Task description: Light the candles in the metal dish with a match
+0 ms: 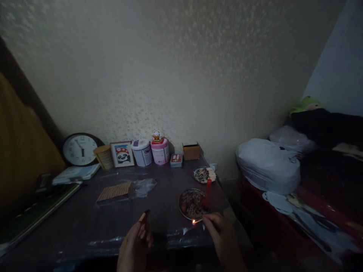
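My right hand (224, 236) pinches a lit match (197, 221) whose small flame glows just in front of a round metal plate (193, 204). A red candle (208, 192) stands upright at the plate's right edge. My left hand (135, 243) holds a small matchbox (143, 216) up at the near table edge, left of the flame. The room is dim.
A dark table (85, 223) under clear plastic holds a pack of sticks (114, 192), a second small plate (203, 175), a clock (80, 150), a framed panda picture (122, 154), two tins (151, 152), and a cardboard box (192, 151). White bags (268, 165) lie on a bed at the right.
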A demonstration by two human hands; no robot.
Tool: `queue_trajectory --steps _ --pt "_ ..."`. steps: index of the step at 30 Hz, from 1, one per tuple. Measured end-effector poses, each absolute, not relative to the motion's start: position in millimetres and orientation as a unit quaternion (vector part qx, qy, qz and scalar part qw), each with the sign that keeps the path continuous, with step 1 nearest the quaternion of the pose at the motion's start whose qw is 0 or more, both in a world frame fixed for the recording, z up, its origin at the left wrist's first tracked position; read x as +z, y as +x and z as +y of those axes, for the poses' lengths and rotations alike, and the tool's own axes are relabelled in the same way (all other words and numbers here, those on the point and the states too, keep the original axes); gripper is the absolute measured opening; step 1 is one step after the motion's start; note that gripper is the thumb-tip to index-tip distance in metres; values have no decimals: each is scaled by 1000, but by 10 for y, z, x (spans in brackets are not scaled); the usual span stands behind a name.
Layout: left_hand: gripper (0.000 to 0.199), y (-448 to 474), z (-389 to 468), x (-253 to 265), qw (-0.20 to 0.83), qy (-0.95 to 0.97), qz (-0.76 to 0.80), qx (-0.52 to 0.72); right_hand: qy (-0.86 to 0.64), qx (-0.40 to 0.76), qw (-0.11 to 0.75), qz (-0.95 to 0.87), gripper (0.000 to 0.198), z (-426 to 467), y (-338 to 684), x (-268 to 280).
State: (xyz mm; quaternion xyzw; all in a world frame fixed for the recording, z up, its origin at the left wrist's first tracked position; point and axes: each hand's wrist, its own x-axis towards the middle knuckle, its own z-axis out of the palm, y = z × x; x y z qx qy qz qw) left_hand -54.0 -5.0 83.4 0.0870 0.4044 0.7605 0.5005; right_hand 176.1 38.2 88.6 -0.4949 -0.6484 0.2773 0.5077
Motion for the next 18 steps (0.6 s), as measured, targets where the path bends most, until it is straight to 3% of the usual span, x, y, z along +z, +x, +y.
queue_trajectory --steps 18 --pt "44 -516 -65 883 491 118 413 758 -515 305 482 -640 25 406 1693 887"
